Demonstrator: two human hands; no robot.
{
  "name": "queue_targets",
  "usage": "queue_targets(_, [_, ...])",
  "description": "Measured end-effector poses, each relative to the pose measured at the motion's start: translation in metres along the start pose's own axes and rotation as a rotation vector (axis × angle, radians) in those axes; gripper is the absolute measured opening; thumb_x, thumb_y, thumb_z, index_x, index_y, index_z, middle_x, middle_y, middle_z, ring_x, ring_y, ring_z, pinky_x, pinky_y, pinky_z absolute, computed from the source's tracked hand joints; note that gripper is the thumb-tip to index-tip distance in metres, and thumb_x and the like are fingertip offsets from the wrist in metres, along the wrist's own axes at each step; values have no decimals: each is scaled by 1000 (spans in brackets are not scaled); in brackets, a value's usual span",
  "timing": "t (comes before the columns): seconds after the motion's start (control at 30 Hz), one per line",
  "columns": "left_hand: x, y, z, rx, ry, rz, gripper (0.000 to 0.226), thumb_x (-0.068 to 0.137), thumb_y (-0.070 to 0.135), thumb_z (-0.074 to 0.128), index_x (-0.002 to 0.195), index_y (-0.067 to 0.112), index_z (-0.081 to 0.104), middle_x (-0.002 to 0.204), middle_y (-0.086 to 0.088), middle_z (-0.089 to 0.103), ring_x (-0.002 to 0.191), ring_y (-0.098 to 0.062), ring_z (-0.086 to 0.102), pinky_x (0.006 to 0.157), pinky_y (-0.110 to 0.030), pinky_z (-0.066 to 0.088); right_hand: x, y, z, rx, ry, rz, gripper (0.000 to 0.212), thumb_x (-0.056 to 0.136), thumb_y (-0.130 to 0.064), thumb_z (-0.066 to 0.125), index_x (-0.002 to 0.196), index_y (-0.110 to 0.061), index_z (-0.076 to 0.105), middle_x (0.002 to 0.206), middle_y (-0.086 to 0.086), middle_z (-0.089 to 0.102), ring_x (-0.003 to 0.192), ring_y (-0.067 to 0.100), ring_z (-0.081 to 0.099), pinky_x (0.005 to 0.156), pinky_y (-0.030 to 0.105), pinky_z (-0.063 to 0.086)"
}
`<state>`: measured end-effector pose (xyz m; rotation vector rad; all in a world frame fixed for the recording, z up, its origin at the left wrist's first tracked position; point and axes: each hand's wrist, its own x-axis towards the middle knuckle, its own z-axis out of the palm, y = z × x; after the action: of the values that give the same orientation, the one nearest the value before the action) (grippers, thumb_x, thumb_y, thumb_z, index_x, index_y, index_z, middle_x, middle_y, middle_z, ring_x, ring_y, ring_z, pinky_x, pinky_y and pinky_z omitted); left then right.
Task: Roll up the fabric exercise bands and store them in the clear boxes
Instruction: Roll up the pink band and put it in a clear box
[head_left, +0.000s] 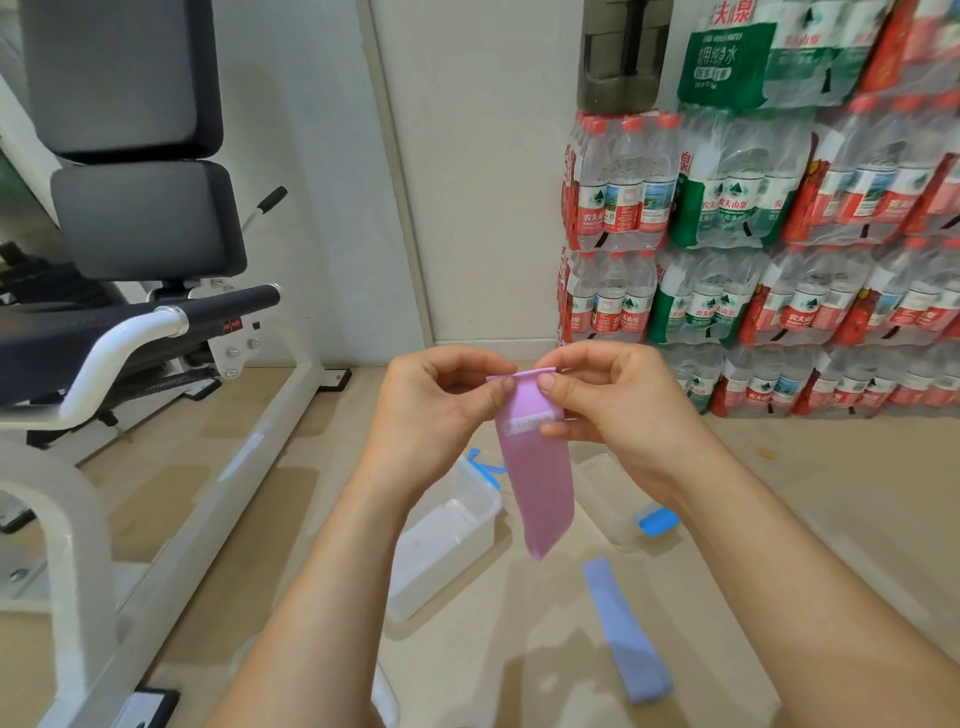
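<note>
Both hands are up at centre frame, and the pink fabric band (535, 467) hangs between them; the left hand (436, 410) pinches its top corner at ten o'clock of the band, thumb pressed on the cloth; the right hand (618, 410) pinches the other top corner at two o'clock, thumb on the front, a lower finger touching the white label (527, 423) stitched across the band; the top edge looks folded over between the two thumbs; the rest of the band dangles straight down, free of the floor. Down below, at seven o'clock of the band, an open clear box (447, 535) sits on the floor (810, 467), a blue clip on its far end; at four o'clock, a second clear box (608, 493) with a blue latch (657, 521), partly hidden by the right forearm. At six o'clock, nearer the camera, a blue fabric band (623, 629) lies flat and unrolled on the floor. Off at nine o'clock stands a white-framed gym machine (156, 332) with black pads; at two o'clock, shrink-wrapped packs of bottled water (753, 218) stacked high against the wall.
</note>
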<state>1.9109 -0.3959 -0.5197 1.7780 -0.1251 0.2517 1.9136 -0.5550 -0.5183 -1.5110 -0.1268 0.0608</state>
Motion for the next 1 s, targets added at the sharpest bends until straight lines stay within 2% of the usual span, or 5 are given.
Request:
queue_targets(0.2, [-4, 5, 8, 18, 12, 63, 20, 81, -5, 62, 74, 14, 65, 63, -4, 65, 56, -14, 52, 53, -22, 44, -1, -1, 1, 48, -2, -10, 10, 87, 0, 62, 89, -8, 68, 82, 19, 66, 63, 17, 63, 56, 21, 56])
queue_targets(0.4, [-5, 8, 11, 23, 41, 121, 24, 78, -9, 62, 71, 13, 66, 58, 8, 63, 53, -3, 54, 52, -13, 43, -1, -4, 1, 74, -11, 33, 12, 87, 0, 62, 85, -10, 68, 77, 14, 67, 57, 16, 62, 49, 21, 53])
queue_targets(0.7, [-1, 7, -3, -414, -119, -127, 31, 80, -16, 58, 68, 7, 74, 73, -12, 71, 70, -23, 69, 63, -28, 56, -3, -11, -2, 236, -75, 21, 21, 84, 9, 57, 76, -7, 68, 64, 5, 66, 53, 11, 61, 50, 18, 54])
queue_targets(0.87, [-2, 9, -7, -293, -146, -97, 30, 80, -17, 56, 70, 5, 75, 74, -13, 73, 72, -24, 69, 66, -30, 56, -2, -10, -3, 197, -89, 43, 22, 84, 10, 55, 74, -5, 68, 68, 8, 66, 55, 12, 61, 51, 17, 54])
queue_targets(1.0, [-2, 8, -9, -139, -151, -71, 19, 72, 2, 63, 70, 15, 76, 75, -14, 70, 75, -27, 61, 74, -41, 52, -1, -8, -3, 131, -67, 67, 21, 83, 10, 54, 75, -2, 69, 79, 17, 66, 61, 15, 62, 53, 17, 53])
